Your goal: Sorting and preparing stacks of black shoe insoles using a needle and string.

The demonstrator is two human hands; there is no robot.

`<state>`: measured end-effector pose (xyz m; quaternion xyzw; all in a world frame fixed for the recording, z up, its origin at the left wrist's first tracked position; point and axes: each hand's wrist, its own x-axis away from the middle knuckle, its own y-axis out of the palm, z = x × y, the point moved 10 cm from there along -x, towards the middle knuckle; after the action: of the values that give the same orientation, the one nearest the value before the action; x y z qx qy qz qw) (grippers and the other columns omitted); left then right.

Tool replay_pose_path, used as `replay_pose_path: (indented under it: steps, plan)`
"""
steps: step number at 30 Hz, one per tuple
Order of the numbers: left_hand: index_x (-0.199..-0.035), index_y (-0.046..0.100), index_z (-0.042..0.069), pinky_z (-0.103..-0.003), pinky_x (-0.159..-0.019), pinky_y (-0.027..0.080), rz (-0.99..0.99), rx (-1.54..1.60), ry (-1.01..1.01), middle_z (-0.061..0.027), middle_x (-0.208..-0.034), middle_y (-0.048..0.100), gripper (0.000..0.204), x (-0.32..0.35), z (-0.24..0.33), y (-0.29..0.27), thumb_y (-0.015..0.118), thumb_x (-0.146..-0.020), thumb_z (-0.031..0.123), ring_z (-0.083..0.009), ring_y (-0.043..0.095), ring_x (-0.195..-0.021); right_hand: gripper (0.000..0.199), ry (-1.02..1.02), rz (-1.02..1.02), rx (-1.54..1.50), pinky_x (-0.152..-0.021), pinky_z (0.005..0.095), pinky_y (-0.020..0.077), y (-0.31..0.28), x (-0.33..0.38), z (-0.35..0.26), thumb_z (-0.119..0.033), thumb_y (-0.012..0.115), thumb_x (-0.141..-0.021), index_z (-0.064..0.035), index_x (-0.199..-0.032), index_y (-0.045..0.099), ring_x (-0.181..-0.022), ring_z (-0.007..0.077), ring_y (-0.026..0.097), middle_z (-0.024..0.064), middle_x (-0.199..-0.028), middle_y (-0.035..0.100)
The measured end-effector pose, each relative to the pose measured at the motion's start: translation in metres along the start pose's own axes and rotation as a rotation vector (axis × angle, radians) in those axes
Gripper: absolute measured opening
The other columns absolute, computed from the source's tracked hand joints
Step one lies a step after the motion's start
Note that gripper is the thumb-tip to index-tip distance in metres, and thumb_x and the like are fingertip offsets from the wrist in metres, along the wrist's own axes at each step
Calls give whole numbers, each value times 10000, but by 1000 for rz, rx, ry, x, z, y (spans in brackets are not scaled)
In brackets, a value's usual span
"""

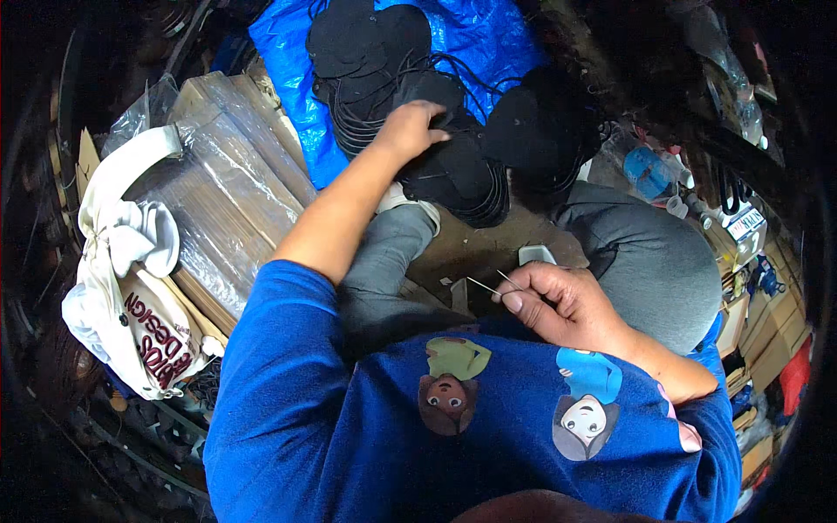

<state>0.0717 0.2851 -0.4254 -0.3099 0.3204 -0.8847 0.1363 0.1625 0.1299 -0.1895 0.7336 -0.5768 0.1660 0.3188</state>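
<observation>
My left hand (pixel 410 131) reaches over a pile of flat, rounded black cloth pieces (pixel 449 170) in front of me. Its thumb and fingers are apart, and its fingertips rest on or just above the dark cloth; no grasped piece shows. Thin black cords (pixel 349 122) hang in layers along the pile's edges. Closer to my body, my right hand (pixel 562 301) is closed on a thin metal two-pronged tool (pixel 481 285), like tweezers. The prongs point left, spread apart, with nothing between them. The rest of the tool is hidden in my fingers.
A blue plastic sheet (pixel 296 113) lies under the pile. More black pieces (pixel 540 131) are heaped at its right. To my left are plastic-wrapped cardboard (pixel 218 192) and a white cloth bag (pixel 131 288). My grey-trousered knees flank the pile. Clutter and cardboard (pixel 776 322) lie at right.
</observation>
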Motion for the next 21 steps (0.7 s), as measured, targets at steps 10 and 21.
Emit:
replay_pose_path:
  steps: [10,21]
  plan:
    - [-1245,451,163,-457,-943,309,44,-558,-300,-94,-1328,385,689,5,-5,6,750,-640,302,-289,375,-1197,109,-1,19,42,-621,279,465,-3,0,-4,-121,589,-852,-34,-917,583,-700,183,625,113,-755,610]
    - [-1068,603,-12,-284,-827,432,291,724,-459,-72,-961,646,266,7,-118,-48,580,-854,144,-157,575,-888,115,26,20,5,-611,259,460,-1,1,0,-117,596,-852,-30,-927,586,-679,133,610,93,-728,615]
